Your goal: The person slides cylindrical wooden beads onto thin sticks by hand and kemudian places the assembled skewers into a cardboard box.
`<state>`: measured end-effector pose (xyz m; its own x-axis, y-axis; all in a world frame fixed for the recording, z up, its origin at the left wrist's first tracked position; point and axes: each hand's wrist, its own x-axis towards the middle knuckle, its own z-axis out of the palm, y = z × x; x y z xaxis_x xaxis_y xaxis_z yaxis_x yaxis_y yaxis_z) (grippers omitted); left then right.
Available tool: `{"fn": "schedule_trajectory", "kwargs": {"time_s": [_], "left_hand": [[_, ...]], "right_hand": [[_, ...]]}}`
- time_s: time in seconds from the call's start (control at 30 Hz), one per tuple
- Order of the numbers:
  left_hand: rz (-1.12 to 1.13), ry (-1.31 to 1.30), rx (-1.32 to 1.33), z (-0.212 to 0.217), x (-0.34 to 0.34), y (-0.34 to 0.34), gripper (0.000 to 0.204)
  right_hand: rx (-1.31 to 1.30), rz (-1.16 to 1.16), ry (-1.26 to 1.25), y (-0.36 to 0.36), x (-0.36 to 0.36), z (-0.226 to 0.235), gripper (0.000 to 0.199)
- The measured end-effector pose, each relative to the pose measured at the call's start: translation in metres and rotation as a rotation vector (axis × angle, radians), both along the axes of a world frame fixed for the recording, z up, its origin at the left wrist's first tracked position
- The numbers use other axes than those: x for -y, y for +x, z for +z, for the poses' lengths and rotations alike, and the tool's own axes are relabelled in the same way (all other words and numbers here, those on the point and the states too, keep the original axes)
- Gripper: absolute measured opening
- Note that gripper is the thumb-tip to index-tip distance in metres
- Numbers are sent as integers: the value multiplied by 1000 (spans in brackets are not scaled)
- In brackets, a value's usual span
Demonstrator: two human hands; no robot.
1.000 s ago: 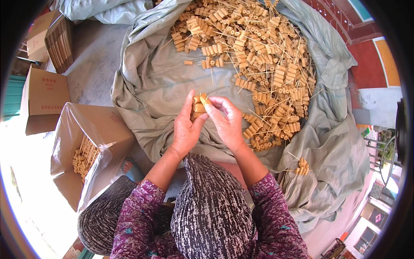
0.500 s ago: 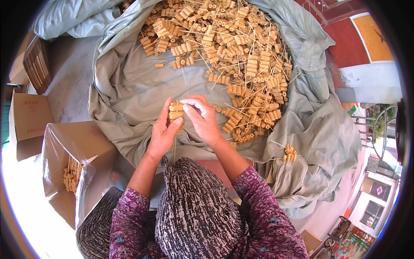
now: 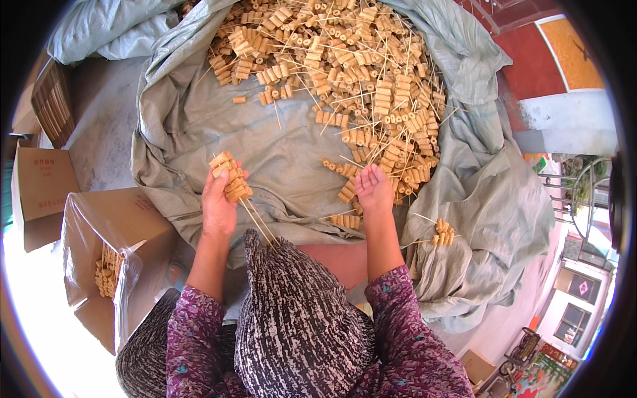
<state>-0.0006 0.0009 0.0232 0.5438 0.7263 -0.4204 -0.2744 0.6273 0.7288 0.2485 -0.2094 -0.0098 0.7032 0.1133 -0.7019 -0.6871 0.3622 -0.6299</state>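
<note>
My left hand [image 3: 219, 207] is closed around a small bunch of skewers [image 3: 233, 179] threaded with short, tan, hollow rolls. Their thin bare sticks point down toward my lap. At the right, my right hand [image 3: 375, 188] reaches the near edge of a big pile of the same skewers [image 3: 358, 60], its palm turned up and its fingers stretched out side by side. I see nothing held in it, though a few sticks lie close to its fingertips. Below its wrist, another skewer [image 3: 345, 220] rests on the grey-green cloth [image 3: 279, 156].
On my left stands an open cardboard box [image 3: 142, 229] lined with clear plastic, with stacked skewers [image 3: 108, 270] inside. Further left are another carton [image 3: 43, 189] and folded cardboard [image 3: 54, 106]. A small separate bunch of skewers [image 3: 443, 232] lies on the cloth's right fold.
My hands have come apart. The left has moved left and tilted the skewers it holds; the right has let go of them and gone right to the pile's edge.
</note>
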Motion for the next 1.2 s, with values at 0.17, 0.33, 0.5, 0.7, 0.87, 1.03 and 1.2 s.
{"fn": "schedule_trajectory", "kwargs": {"time_s": [0.17,0.33,0.5,0.7,0.87,1.03,1.2], "left_hand": [[19,-43,0,-14,-4,-11,39],[-9,-51,54,-15,-7,-8,37],[0,-88,38,-19,-3,-9,36],[12,-100,35,-17,-6,-9,35],[25,-109,29,-17,-5,-11,34],[18,-114,36,-21,-7,-14,34],[92,-79,65,-11,-10,-9,32]], "right_hand": [[119,297,-14,-12,-12,34,16],[117,-72,-197,3,38,18,27],[-23,-18,-135,-8,55,-10,36],[-52,-4,-67,12,25,-28,30],[-71,-75,-104,33,25,-36,26],[50,-75,-200,28,23,-27,23],[210,67,12,-13,41,-9,24]]}}
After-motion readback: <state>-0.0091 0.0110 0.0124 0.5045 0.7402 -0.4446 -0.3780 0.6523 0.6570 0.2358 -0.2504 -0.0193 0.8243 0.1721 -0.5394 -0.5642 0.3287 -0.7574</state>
